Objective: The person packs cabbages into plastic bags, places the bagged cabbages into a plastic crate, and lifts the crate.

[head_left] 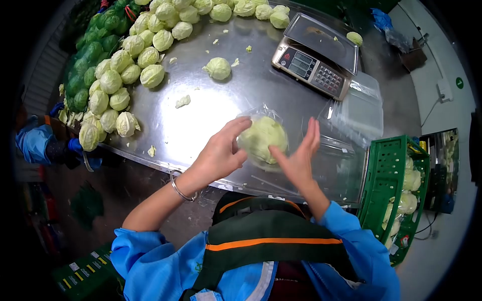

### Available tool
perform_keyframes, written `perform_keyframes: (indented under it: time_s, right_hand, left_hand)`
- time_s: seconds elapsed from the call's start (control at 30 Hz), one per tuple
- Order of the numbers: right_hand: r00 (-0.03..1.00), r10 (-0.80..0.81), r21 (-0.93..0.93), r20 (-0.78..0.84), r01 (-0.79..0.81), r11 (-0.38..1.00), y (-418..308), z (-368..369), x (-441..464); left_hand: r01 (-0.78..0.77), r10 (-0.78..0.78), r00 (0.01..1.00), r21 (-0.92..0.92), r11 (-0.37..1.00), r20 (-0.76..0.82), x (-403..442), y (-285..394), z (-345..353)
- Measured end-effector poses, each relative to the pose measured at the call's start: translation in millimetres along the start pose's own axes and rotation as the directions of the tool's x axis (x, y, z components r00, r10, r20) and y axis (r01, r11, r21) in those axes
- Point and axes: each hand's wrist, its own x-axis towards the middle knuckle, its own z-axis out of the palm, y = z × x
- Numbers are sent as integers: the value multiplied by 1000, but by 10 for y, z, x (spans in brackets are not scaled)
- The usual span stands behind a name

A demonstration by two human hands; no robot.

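"Where's the cabbage, and what are your hands doing?"

"The bagged cabbage (265, 139) sits on the steel table (201, 110) right in front of me; my left hand (215, 153) is at its nine o'clock, my right hand (301, 158) at its four; they're apart, fingers spread, clamped on nothing; my right thumb meets the bag, I can't tell how firmly the left touches; flanking it like this probably stops it rolling."

"And around it?"

"Scale (314, 70) at one o'clock, angled my way, likely for easy reading; clear plastic bags (370, 108) at two, handy for my right; green crate (374, 175) at four; lone cabbage (218, 68) at eleven, the heap (120, 62) at ten, spread along the edge, leaving me working room."

"Any writing?"

"A red triangular mark on the scale's panel, lettering too small; the crate's labels beat me too; no brand I can read."
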Motion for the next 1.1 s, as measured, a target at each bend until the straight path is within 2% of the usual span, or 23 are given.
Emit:
perform_keyframes:
  time_s: [0.07,0.1,0.17,0.2,0.23,0.27,0.3,0.4,0.47,0.5,0.57,0.6,0.67,0.73,0.77,0.8,0.87,0.93,0.97,1.0,1.03,1.07,1.1]
  right_hand:
    - [956,206,291,211,-262,920,303,297,231]
    - [947,198,331,253,-277,902,318,329,235]
    - [925,173,406,337,-309,860,278,369,249]
    - [937,193,441,291,-311,842,313,420,233]
    - [945,215,476,245,-311,823,396,508,199]
    - [952,236,513,196,-305,803,434,567,214]
    - [923,306,564,232,-384,731,372,564,229]
    - [913,339,617,227,-404,675,154,497,244]
    - [959,221,558,179,-284,779,104,408,291]
    - [973,163,522,164,-226,822,89,345,297]
    - [995,-103,330,6,95,939,75,126,461]
    - [969,-243,205,-53,249,947,70,-12,562]
    - [955,-273,299,-115,296,907,10,-291,697]
    - [986,49,285,157,-93,954,-193,-664,1025]
    - [930,226,239,289,-299,924,-207,-776,1150]
    - [907,235,294,349,-344,892,-116,-795,1322]
    - [990,-109,133,85,97,986,48,-768,1383]
    - [993,-110,141,-44,115,983,53,-858,1252]
    - [991,-101,142,-91,114,983,79,-884,1140]
    - [993,-109,102,-53,114,988,172,-846,1066]
    - [993,-113,67,-15,114,991,323,-740,978]
    - [993,-120,35,21,119,992,445,-630,882]
    - [986,-166,43,-11,167,985,521,-514,792]
  left_hand:
    - [-100,101,995,38,994,-22,28,-132,56]
    - [-52,55,996,34,998,-68,32,-56,73]
    - [-197,268,927,266,944,-263,112,-284,190]
    - [-235,373,864,383,893,-339,132,-410,283]
    - [-156,319,822,352,923,-471,86,-458,431]
    - [-83,240,816,305,949,-526,67,-563,529]
    - [-7,155,806,253,968,-571,40,-683,624]
    - [173,-94,747,56,983,-658,-25,-905,768]
    - [291,-317,817,-129,948,-481,-114,-1009,677]
    - [155,-194,802,-116,981,-566,-73,-1000,718]
    - [166,-241,812,-185,969,-532,30,-762,505]
    - [168,-259,820,-218,961,-510,127,-530,327]
    - [-110,38,857,-110,988,-515,270,-169,9]
    - [-11,41,958,105,994,-284,494,131,-268]
    - [-6,30,980,120,993,-195,718,97,-333]
    - [7,2,994,83,997,-111,947,-8,-403]
    - [14,9,994,200,980,-113,1111,53,-371]
    - [-221,279,940,273,936,-195,1024,70,-276]
    - [-236,297,934,285,929,-196,976,-8,-198]
    - [-247,314,928,299,922,-202,943,-123,-114]
    - [-106,153,985,426,899,-79,923,-256,-46]
    - [-206,246,966,335,919,-81,934,-610,92]
    - [-206,258,960,345,916,-112,907,-864,236]
